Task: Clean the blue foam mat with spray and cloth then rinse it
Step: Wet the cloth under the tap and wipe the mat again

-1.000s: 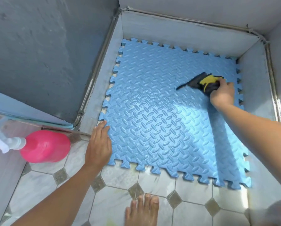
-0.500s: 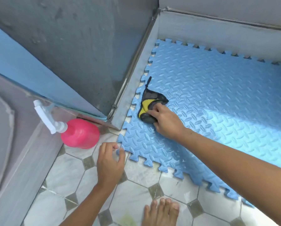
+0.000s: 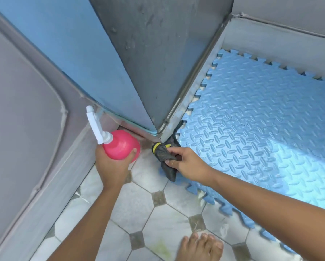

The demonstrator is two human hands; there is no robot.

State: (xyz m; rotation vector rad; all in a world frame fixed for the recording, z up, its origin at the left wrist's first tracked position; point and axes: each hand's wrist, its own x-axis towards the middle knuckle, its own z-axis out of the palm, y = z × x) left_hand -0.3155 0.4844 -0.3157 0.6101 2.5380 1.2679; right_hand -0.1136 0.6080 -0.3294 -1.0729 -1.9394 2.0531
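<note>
On the tiled floor (image 3: 139, 206) lay the mat (image 3: 255, 132), its near-left corner beside a grey wall (image 3: 157, 59), a bare foot (image 3: 199, 247) just short of it. Left hand (image 3: 112, 166) wrapped the pink bottle (image 3: 122, 144); right hand (image 3: 188, 162) pinched the cloth (image 3: 165, 155) at that corner.

Count, head view: hands, 2: left (image 3: 112, 166) and right (image 3: 188, 164). Spray bottle (image 3: 120, 145), 1, pink with white nozzle. Cloth (image 3: 164, 153), 1, dark grey with yellow. Foam mat (image 3: 261, 132), 1, blue. Bare foot (image 3: 199, 247), 1, on the tiled floor (image 3: 157, 219).
</note>
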